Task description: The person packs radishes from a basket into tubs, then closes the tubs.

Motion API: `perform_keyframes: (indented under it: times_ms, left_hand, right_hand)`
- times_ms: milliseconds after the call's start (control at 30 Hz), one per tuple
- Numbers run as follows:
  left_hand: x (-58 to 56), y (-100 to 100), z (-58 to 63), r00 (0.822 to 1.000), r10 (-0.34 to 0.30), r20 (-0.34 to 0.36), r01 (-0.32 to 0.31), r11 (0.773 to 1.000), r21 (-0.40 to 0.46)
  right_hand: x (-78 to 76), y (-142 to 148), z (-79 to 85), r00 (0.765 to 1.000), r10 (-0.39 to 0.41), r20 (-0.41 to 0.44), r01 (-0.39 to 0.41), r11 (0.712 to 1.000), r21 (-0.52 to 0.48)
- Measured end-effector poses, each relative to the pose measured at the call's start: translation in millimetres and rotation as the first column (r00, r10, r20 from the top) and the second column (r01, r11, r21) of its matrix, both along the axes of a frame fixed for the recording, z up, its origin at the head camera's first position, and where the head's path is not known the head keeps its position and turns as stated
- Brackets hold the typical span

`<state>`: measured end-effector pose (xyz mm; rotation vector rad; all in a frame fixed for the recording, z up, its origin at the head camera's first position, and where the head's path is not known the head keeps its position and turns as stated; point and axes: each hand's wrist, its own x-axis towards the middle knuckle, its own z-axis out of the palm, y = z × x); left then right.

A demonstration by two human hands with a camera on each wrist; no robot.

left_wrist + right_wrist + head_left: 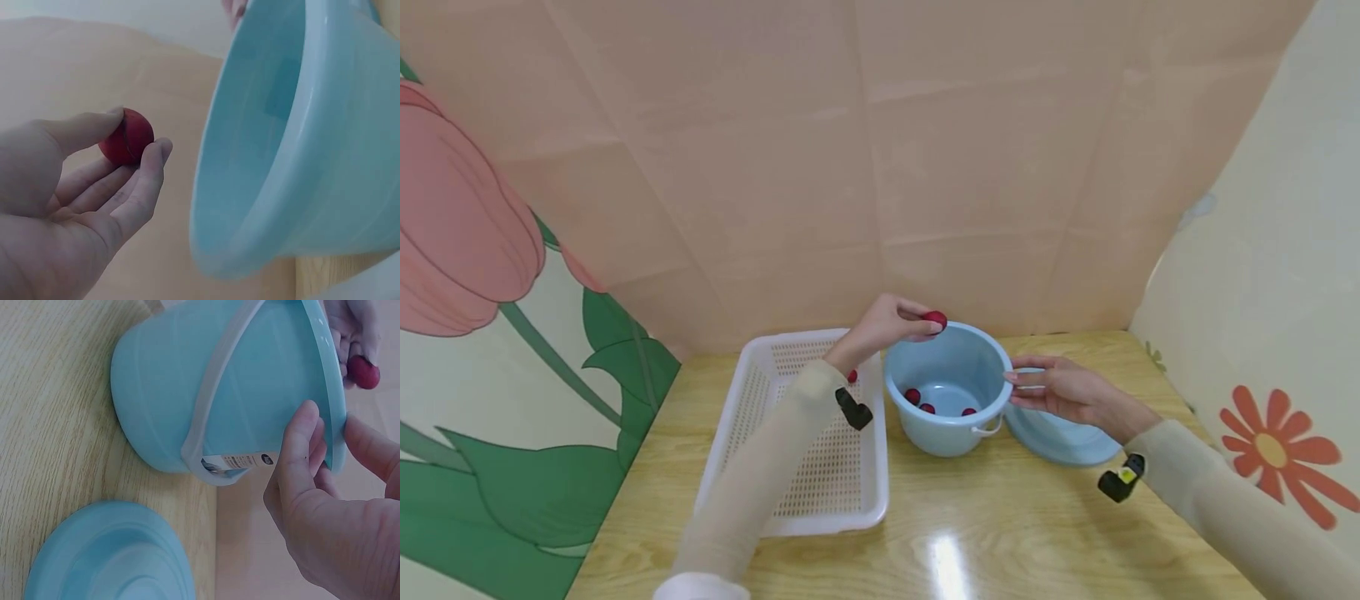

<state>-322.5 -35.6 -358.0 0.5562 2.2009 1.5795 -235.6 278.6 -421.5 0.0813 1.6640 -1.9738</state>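
Between thumb and fingertips, my left hand (887, 323) pinches a round dark red plum (127, 137) over the back rim of a light blue bucket (943, 433). The bucket stands upright, with several red plums (912, 396) on its bottom. My right hand (340, 531) grips the bucket's rim at the right side, thumb on the inner side and fingers outside. A pale handle (209, 394) hangs down along the bucket's outer wall. To the left is a white slotted plastic basket (874, 492), partly hidden under my left forearm, and one plum (852, 377) shows in it.
A round blue lid (1067, 450) lies on the wooden table (1000, 533), right of the bucket and partly under my right hand. Behind the table hangs a tan sheet (985, 167). Walls with painted flowers stand at both sides.
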Motion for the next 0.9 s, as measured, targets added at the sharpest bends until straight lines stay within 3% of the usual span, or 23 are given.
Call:
perform_keyframes:
  times_ms: [267, 633, 900]
  left_hand:
    - [-6.9, 11, -7.0, 0.998, -0.025, 0.062, 0.022, 0.999, 0.048]
    - [-11.7, 25, -14.4, 0.999, -0.027, 0.037, 0.029, 0.999, -0.043]
    - [-16.5, 37, -22.4, 0.998, -0.011, 0.066, 0.016, 0.997, -0.075]
  right_hand:
    - [0.6, -2, 0.5, 1.000, -0.005, 0.003, 0.005, 1.000, 0.012]
    - [-2.6, -3, -1.1, 1.000, -0.006, 0.008, 0.005, 1.000, 0.026]
    - [-3.6, 1, -2.3, 1.000, -0.011, 0.007, 0.011, 0.999, 0.032]
